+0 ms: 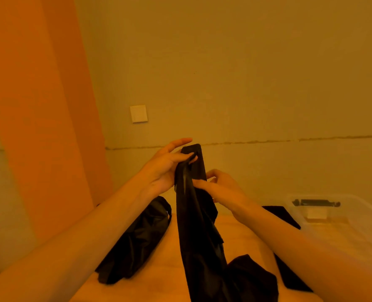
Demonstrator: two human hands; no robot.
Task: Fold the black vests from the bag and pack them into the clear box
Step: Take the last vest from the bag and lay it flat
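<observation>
Left hand (165, 168) pinches top of black vest (193, 225), index finger extended. Right hand (223, 188) fingers curled, pinching vest lower down. Clear box (359, 214) at right.

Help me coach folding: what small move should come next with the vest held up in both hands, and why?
Probably draw the hands apart to spread the black vest. The left hand pinches its top strap, the right hand pinches just below, and it hangs bunched in a narrow column, too gathered to fold flat.
</observation>
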